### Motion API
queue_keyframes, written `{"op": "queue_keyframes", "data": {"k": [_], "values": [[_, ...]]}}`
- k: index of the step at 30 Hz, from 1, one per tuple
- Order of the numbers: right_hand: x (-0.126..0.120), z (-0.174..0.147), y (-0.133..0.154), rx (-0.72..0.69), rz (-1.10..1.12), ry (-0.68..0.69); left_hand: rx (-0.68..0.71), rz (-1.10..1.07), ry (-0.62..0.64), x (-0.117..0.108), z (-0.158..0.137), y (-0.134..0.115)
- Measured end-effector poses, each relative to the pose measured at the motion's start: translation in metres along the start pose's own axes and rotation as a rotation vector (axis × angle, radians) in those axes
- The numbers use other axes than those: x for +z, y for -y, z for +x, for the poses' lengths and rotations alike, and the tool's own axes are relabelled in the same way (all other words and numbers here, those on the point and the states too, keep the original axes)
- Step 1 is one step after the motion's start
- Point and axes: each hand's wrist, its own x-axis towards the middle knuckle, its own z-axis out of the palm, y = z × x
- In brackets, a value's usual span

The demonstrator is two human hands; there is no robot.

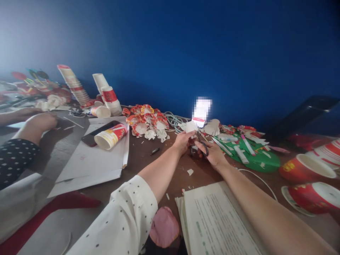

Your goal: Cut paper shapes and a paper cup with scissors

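Observation:
Near the middle of the table, my left hand (183, 142) is closed on a white piece of paper (191, 126), which sticks up from its fingertips. Close beside it, my right hand (212, 154) grips a pair of scissors (204, 147) by the dark handles. The blades reach up along the right side of the paper; whether they touch it is hard to make out. Behind both hands a lit phone screen (199, 122) stands upright, partly hidden by the paper. A small paper scrap (190, 172) lies on the table just below my hands.
Cut paper flowers (148, 120) are heaped left of my hands. A green sheet (265, 161) holds pens and scraps. Red cups (305, 168) stand right; a cup (110, 136) lies on white card (87, 156). Printed pages (212, 216) are in front. A co-worker's hand (42, 122) is left.

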Motion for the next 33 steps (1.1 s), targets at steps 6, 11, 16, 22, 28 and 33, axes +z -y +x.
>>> {"op": "queue_keyframes", "data": {"k": [6, 11, 16, 22, 28, 33], "values": [[0.0, -0.004, 0.007, -0.015, -0.073, -0.013, -0.001, -0.009, -0.006, 0.001, -0.001, 0.0], [0.0, -0.004, 0.008, -0.044, -0.089, -0.018, -0.009, -0.007, -0.015, 0.0, 0.0, -0.001], [-0.001, -0.001, 0.005, -0.039, -0.125, -0.02, -0.007, -0.007, -0.019, -0.001, 0.002, 0.0], [-0.003, 0.003, -0.004, -0.071, -0.121, -0.012, -0.007, -0.005, -0.033, -0.001, 0.004, 0.001], [-0.002, 0.003, -0.005, -0.068, -0.117, -0.033, -0.006, -0.01, -0.078, 0.001, 0.002, -0.001], [-0.002, 0.002, -0.003, -0.074, -0.158, -0.019, 0.007, 0.001, -0.075, 0.002, 0.0, -0.002]]}}
